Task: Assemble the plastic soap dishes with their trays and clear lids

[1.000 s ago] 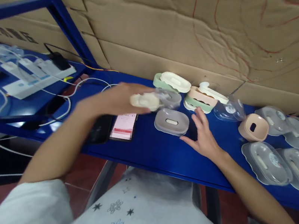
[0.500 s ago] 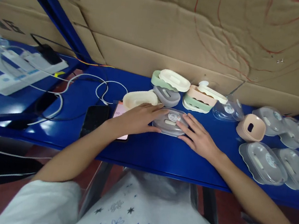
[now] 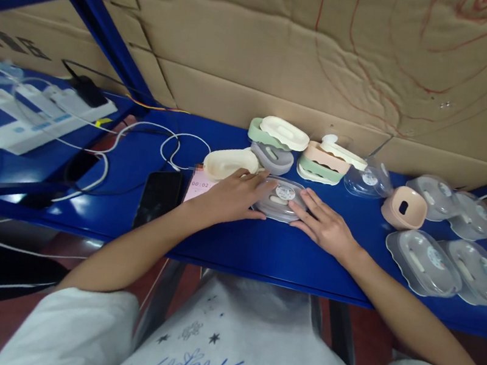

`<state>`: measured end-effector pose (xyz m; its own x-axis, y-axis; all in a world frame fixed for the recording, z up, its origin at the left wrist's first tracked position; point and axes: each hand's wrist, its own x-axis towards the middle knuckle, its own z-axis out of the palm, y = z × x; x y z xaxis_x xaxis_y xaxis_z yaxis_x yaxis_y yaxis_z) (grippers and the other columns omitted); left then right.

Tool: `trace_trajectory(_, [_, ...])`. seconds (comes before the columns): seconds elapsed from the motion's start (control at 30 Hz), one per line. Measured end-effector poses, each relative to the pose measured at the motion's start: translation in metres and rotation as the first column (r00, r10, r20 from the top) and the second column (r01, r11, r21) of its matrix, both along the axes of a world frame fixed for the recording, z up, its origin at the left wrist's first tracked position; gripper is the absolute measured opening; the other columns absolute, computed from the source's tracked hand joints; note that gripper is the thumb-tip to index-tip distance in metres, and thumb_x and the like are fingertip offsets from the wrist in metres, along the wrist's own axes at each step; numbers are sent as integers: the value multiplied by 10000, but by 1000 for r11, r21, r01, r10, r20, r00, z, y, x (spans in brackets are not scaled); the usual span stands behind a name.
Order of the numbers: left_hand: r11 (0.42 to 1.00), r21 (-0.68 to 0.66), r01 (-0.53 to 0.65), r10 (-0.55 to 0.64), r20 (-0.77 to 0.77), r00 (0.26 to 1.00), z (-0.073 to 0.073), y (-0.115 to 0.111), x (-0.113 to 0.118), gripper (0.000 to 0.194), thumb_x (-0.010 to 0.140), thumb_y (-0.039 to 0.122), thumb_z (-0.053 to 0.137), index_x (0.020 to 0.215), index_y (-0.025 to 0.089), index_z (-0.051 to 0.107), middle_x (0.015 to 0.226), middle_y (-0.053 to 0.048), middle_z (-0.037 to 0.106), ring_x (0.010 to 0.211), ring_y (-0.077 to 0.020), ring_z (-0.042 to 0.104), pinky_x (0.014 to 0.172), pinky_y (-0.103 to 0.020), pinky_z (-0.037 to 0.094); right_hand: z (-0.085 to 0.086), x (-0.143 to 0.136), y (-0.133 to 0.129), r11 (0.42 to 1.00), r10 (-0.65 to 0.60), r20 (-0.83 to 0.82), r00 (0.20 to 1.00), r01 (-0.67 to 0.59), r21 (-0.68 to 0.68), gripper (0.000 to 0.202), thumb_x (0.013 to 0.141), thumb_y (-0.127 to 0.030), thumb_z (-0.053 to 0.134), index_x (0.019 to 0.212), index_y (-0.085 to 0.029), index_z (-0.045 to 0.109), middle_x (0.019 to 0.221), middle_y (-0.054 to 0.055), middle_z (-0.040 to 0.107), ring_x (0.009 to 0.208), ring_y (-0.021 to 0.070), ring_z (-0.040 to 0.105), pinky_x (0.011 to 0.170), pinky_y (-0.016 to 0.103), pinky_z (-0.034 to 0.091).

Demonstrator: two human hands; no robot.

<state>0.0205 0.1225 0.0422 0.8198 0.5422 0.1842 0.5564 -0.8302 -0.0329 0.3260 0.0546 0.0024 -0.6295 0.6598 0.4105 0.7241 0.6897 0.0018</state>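
A grey oval box under a clear plastic lid lies on the blue table in front of me, with a round white label on top. My left hand grips its left end, the thumb at the near edge and the fingers across the far side. On the right end lies my right hand, its fingers stretched and spread over the lid and its rim. Just behind my left hand is a cream oval tub. A phone with a lit pink screen is partly covered by my left forearm.
Behind are stacked green and cream parts, a grey oval piece, a pink and green stack and a clear cover. Rightward stand a pink holder and several lidded grey boxes. A dark phone and cables lie left.
The view has shifted slightly, showing more of the lit phone's timer. Both hands stay at the box; the left hand's fingers have shifted only slightly.
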Motion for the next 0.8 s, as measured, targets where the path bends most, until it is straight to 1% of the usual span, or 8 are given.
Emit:
trace_trajectory(0.07, [1000,18,4,-4,4,1000,-1,-1,1,808,913,478,846,1535,127,468,1617,-314,495,1322,-425,676,1115,-524,484,-1,1,0,1000,-2,-5,1000,2,1,732,1023,-329,702,1688,-350,398,1680,95,487,1554,311,468,1265,487,484])
trace_trajectory(0.13, [1000,31,6,-6,12,1000,-1,0,2,800,910,487,847,1523,134,474,1606,-310,509,1276,-413,702,1089,-511,502,-2,1,1,1000,25,-34,999,-25,-8,808,1022,-309,704,1720,-377,304,1708,93,445,1568,313,445,1276,507,467])
trace_trajectory(0.23, [999,32,17,-18,20,1000,-2,0,3,789,908,516,843,1507,144,489,1589,-288,540,1266,-400,707,1083,-494,511,-1,0,4,996,64,-112,992,-71,-57,987,1002,-324,736,1751,-398,97,1804,106,212,1643,348,270,1301,589,398])
trace_trajectory(0.3, [1000,22,21,-22,25,999,-3,1,4,782,915,523,834,1504,137,495,1599,-285,531,1280,-403,699,1091,-496,513,1,-1,6,989,71,-143,987,-89,-118,1038,993,-339,748,1751,-396,40,1826,103,68,1664,363,180,1303,615,371])
trace_trajectory(0.33, [1000,13,21,-22,27,999,-3,1,4,781,918,521,831,1508,136,493,1611,-285,519,1290,-405,694,1097,-500,513,1,-1,6,984,68,-146,987,-90,-151,1033,994,-334,746,1751,-397,45,1829,93,43,1667,361,174,1303,608,371])
trace_trajectory(0.43, [1000,-23,11,-10,37,999,-4,0,4,783,926,501,829,1534,154,478,1646,-268,485,1351,-406,661,1135,-510,503,2,0,5,976,69,-157,985,-99,-193,989,995,-298,739,1746,-422,107,1827,45,107,1655,343,244,1317,571,373])
trace_trajectory(0.63, [991,-132,-9,17,55,998,-5,1,5,783,935,481,823,1560,185,457,1671,-229,464,1500,-396,537,1210,-504,469,0,3,7,982,117,-217,969,-146,-124,957,966,-298,776,1722,-451,209,1789,-9,252,1615,331,357,1324,567,389])
trace_trajectory(0.8, [981,-192,19,5,126,992,-8,1,4,805,967,499,779,1618,247,377,1688,-194,441,1551,-384,470,1230,-522,451,-1,7,12,972,112,-355,928,-177,-156,860,939,-318,816,1659,-479,373,1737,-33,375,1571,337,440,1302,594,423])
